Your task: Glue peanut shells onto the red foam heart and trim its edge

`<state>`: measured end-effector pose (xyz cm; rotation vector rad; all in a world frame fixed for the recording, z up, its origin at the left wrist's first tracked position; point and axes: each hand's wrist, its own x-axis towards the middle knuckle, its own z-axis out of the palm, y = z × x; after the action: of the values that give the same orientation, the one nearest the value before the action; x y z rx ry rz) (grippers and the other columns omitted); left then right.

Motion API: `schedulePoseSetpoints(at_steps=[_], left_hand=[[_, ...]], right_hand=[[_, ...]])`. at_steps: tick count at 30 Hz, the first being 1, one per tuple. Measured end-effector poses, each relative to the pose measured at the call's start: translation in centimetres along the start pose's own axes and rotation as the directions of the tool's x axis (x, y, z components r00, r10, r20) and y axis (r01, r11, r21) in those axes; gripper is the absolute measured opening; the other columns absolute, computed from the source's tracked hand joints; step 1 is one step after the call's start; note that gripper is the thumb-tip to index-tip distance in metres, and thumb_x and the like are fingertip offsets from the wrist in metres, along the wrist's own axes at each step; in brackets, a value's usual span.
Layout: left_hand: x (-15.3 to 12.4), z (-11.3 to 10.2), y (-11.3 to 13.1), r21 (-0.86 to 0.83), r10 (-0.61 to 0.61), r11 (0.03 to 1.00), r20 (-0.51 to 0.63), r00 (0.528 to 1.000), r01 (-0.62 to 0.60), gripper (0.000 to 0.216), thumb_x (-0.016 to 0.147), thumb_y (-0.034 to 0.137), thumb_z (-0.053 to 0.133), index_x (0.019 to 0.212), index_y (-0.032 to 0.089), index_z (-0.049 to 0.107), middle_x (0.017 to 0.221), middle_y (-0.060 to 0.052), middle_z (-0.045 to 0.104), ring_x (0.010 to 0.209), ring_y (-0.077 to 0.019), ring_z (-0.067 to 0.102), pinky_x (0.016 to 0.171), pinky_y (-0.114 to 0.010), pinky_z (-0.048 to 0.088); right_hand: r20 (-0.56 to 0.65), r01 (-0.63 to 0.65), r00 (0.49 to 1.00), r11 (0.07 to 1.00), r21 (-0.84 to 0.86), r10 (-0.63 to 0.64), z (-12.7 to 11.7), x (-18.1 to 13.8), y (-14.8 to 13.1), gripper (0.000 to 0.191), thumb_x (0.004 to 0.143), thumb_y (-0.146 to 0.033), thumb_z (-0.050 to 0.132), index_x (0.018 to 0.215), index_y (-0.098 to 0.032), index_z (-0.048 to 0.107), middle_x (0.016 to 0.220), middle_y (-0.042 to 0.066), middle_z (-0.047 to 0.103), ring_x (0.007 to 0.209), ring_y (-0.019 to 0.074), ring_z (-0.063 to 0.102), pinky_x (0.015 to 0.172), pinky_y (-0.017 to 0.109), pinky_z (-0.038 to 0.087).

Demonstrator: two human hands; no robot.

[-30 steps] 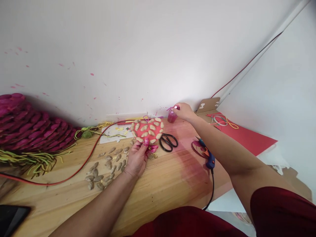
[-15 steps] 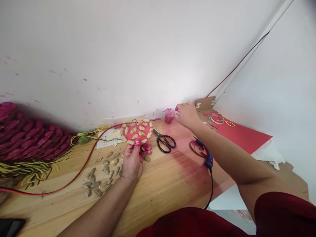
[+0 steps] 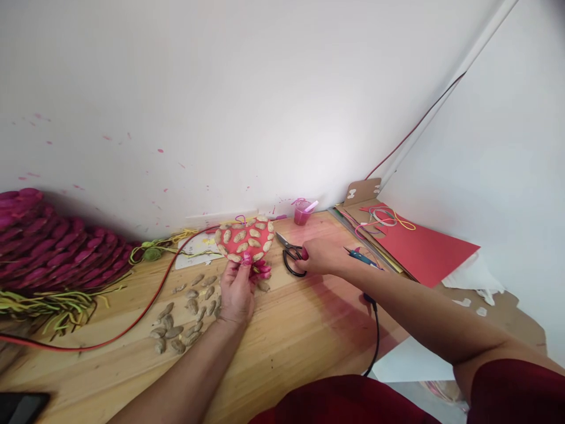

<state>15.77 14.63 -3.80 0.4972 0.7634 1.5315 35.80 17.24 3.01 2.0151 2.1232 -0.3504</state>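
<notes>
My left hand [image 3: 237,290] pinches the lower edge of a red heart-shaped piece [image 3: 245,238] covered with peanut shells and holds it up above the wooden table [image 3: 300,330]. My right hand [image 3: 321,257] rests low on the table with its fingers curled over the handles of the black scissors [image 3: 288,253], which lie just right of the heart. Behind the scissors, a small pink cup [image 3: 302,214] with a stick in it stands by the wall.
Loose peanut shells [image 3: 185,312] lie left of my left wrist. A red cable [image 3: 132,318] crosses the table. Magenta-painted pieces [image 3: 48,247] and yellow-green strings are piled at the left. A blue glue gun [image 3: 358,255] and red paper [image 3: 419,247] lie to the right.
My right hand has left the pink cup at the wall and come down and toward me onto the scissors' handles. My left hand still holds the heart.
</notes>
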Motion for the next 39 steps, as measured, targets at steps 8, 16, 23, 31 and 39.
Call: schedulePoseSetpoints(at_steps=[8,16,23,31,39], left_hand=[[-1.2,0.6,0.0,0.02,-0.039,0.999,0.091,0.995,0.038,0.054,0.058,0.047,0.096,0.09,0.016,0.065,0.074,0.002,0.073,0.056,-0.0114,0.068,0.053,-0.023,0.06],[-1.9,0.6,-0.6,0.162,-0.292,0.953,0.271,0.917,0.256,0.054,0.056,0.05,0.096,0.086,0.015,0.067,0.071,-0.002,0.074,0.059,-0.0142,0.07,0.056,-0.024,0.059],[-1.3,0.2,-1.2,0.205,-0.302,0.946,0.267,0.915,0.252,0.054,0.056,0.05,0.096,0.086,0.013,0.072,0.073,-0.001,0.074,0.059,-0.0123,0.069,0.058,-0.023,0.059],[-1.0,0.1,-1.6,0.224,-0.309,0.94,0.236,0.921,0.258,0.053,0.053,0.048,0.098,0.083,0.013,0.072,0.074,-0.004,0.076,0.061,-0.013,0.069,0.06,-0.024,0.06],[-0.9,0.2,-1.6,0.21,-0.328,0.935,0.209,0.921,0.285,0.057,0.047,0.051,0.099,0.079,0.014,0.071,0.071,-0.003,0.075,0.06,-0.0128,0.069,0.059,-0.023,0.059]], right_hand=[[0.001,-0.045,0.999,0.998,0.043,0.045,1.1,-4.2,2.7,0.023,0.081,-0.039,0.067,0.073,-0.018,0.071,0.074,0.01,0.074,0.063,0.0206,0.064,0.055,0.029,0.031],[-0.216,-0.069,0.963,0.921,0.383,0.162,-3.6,-0.1,6.6,0.042,0.085,-0.051,0.071,0.112,-0.018,0.068,0.085,0.006,0.074,0.062,0.0146,0.065,0.056,0.024,0.043],[-0.395,0.021,0.883,0.817,0.576,0.255,-5.5,8.1,7.4,0.032,0.094,-0.038,0.063,0.115,-0.014,0.068,0.103,0.011,0.075,0.072,0.0142,0.068,0.058,0.022,0.05],[-0.45,0.067,0.864,0.834,0.547,0.226,-5.8,10.6,5.2,0.025,0.087,-0.039,0.066,0.092,-0.016,0.074,0.087,0.004,0.077,0.077,0.0165,0.067,0.066,0.025,0.048],[-0.514,-0.094,0.785,0.886,0.454,0.347,-6.6,9.3,6.8,0.042,0.086,-0.047,0.068,0.111,-0.013,0.071,0.099,0.011,0.075,0.092,0.0236,0.068,0.081,0.032,0.047]])
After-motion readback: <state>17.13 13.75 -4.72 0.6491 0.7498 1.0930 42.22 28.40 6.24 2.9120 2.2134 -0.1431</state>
